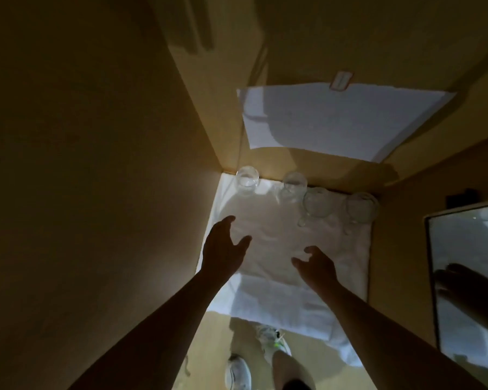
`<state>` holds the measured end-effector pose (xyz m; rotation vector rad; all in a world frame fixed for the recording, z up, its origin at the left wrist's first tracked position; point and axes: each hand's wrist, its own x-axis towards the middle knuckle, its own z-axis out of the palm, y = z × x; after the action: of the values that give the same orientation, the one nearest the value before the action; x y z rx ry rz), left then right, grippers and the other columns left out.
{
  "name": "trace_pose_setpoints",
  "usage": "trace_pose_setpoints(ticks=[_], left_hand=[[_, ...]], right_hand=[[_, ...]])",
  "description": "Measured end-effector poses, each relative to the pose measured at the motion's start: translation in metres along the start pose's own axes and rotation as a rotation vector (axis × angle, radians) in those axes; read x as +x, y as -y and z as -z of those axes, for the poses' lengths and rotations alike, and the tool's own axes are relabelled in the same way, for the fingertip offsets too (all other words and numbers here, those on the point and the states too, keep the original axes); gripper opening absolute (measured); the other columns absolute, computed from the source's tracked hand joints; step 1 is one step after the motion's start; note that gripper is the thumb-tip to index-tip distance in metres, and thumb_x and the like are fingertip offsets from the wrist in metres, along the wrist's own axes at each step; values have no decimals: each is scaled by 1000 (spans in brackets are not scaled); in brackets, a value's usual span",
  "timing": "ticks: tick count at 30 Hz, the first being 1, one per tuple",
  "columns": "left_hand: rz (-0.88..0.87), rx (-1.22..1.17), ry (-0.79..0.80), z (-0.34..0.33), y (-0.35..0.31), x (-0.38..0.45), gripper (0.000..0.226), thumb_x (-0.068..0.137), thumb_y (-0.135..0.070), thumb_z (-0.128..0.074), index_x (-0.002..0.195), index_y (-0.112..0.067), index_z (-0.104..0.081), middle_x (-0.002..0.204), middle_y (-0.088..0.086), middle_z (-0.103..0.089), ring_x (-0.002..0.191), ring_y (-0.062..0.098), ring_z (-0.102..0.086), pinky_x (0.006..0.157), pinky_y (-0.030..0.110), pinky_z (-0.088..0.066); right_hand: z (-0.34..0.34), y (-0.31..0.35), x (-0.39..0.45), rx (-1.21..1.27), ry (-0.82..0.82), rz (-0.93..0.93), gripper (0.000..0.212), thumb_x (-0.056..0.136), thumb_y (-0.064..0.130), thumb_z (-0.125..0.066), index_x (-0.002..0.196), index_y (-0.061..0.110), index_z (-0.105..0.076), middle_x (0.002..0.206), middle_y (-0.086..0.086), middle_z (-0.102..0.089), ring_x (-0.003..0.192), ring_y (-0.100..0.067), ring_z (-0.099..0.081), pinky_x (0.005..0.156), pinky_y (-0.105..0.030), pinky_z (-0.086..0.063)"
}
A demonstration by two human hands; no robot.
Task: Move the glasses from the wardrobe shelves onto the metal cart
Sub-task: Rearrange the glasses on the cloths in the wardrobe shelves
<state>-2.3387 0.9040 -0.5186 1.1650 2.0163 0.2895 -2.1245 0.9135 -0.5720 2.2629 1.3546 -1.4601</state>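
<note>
Wardrobe shelf [361, 175] lined with white cloth [279, 243], four glasses [316, 202] ranged along its back edge, our left hand [223, 249] and right hand [317, 266] hovered empty over the cloth, fingers loosely spread.

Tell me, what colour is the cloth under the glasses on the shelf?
White, plain; the cloth shows best in the head view.

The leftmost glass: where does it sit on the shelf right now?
In the head view the leftmost glass stands in the shelf's back left corner on the white cloth, left of the second glass, beyond the left hand.
</note>
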Motion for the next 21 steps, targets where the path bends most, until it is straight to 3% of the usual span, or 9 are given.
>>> trace_pose_setpoints(ticks=[4,8,11,14,16,18,21], left_hand=[[48,-31,-4,-17,3,48,69,90,-39,-75,149,-20,-46,149,6,-51,137,25,-49,115,39,-37],[84,-84,-25,-38,1,96,78,86,-40,-79,151,-19,-42,148,9,-52,134,27,-51,112,45,-42],[89,-114,-100,-48,3,137,90,80,-41,-84,152,-16,-37,144,10,-53,128,29,-55,107,46,-46],[48,-91,-195,-51,6,175,96,67,-39,-93,145,-13,-43,135,8,-58,123,28,-57,104,39,-46],[-30,13,-120,-51,10,194,94,67,-40,-93,144,-15,-44,138,6,-56,127,25,-53,104,31,-42],[-136,9,-104,-53,11,207,91,67,-49,-89,143,-22,-45,138,4,-56,126,25,-54,100,36,-49],[-123,-38,-153,-55,4,206,89,62,-39,-95,139,-22,-53,129,-2,-64,114,15,-60,96,30,-49]], right_hand=[[-5,3,40,89,-7,-19,57,91,38,-71,138,13,-52,134,-16,-61,123,-30,-58,101,-33,-45],[-13,8,84,233,-29,-50,53,89,40,-72,133,16,-55,128,-12,-65,120,-27,-60,99,-31,-43],[-23,13,113,498,-58,-119,32,84,36,-78,104,20,-59,116,-8,-66,105,-26,-65,98,-44,-53],[-34,7,135,677,-143,-140,37,77,41,-80,87,19,-52,101,-15,-66,90,-29,-69,86,-55,-59],[-36,5,139,782,-178,-148,35,82,37,-79,94,21,-50,95,-10,-66,85,-28,-68,85,-49,-60],[-36,4,141,927,-119,-148,27,90,26,-75,107,23,-54,97,-8,-67,82,-27,-67,79,-42,-59],[-29,0,140,1067,41,-141,26,95,26,-70,118,19,-61,111,-13,-70,100,-31,-70,80,-40,-61]])
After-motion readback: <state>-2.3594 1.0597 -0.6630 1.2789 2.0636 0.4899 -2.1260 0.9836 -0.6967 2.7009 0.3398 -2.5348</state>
